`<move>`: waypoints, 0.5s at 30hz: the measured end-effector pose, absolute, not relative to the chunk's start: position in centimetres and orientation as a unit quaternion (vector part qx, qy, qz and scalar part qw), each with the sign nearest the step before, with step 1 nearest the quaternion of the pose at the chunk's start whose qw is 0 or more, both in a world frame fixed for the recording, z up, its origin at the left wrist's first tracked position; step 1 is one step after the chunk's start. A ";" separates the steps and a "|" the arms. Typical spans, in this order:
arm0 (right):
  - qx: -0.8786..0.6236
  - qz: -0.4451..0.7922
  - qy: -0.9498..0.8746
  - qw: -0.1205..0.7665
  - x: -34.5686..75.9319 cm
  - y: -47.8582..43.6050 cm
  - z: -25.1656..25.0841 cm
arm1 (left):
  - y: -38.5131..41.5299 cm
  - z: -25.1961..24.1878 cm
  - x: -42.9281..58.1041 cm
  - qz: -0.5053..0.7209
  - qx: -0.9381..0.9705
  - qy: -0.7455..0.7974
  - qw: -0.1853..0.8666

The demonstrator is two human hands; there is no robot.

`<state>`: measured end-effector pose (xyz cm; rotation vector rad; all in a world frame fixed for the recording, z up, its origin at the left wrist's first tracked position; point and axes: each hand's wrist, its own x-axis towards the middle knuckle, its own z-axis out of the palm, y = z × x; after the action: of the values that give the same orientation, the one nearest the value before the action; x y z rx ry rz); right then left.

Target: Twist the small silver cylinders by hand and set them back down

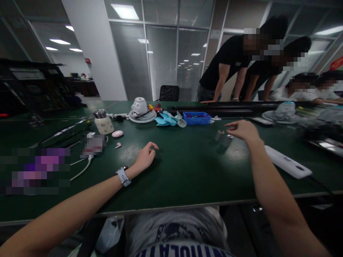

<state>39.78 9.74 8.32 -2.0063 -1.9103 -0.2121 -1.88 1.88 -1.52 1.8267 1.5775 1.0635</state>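
Well in from the desk's front edge (187, 205), your right hand (245, 131) is hovering empty, fingers parted, by two ungripped cylinders (220, 135), your left hand (144, 157) half-curled, empty.

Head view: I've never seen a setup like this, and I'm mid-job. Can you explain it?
There is no machine: these are a person's two bare hands, seen by one camera worn on the head, looking forward and down. The left hand, with a light strap at its wrist, is over the green table; its grip looks empty. The right hand is close to two small metal cylinders; whether it touches one is unclear. Farther back lie a white fan, light-blue blade-like pieces and a blue tray. At the left are a cream bottle and a pink case; at the right, a long white device.
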 end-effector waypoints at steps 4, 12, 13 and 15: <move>-0.750 -0.025 -0.651 0.112 41.5 9.9 7.9 | 1.7 -1.3 -1.8 0.386 0.668 0.585 0.251; -0.755 -0.033 -0.644 0.116 41.3 10.1 7.7 | 1.7 -1.4 -1.9 0.383 0.675 0.579 0.248; -0.757 -0.031 -0.642 0.115 41.5 10.2 7.6 | 1.6 -1.3 -1.9 0.384 0.676 0.579 0.245; -0.759 -0.026 -0.641 0.110 42.0 10.5 7.4 | 1.5 -1.2 -1.7 0.384 0.676 0.579 0.244</move>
<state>41.96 10.48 7.45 -2.2292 -1.8847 -0.0763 -1.75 1.54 -1.17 1.8471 1.5801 1.0494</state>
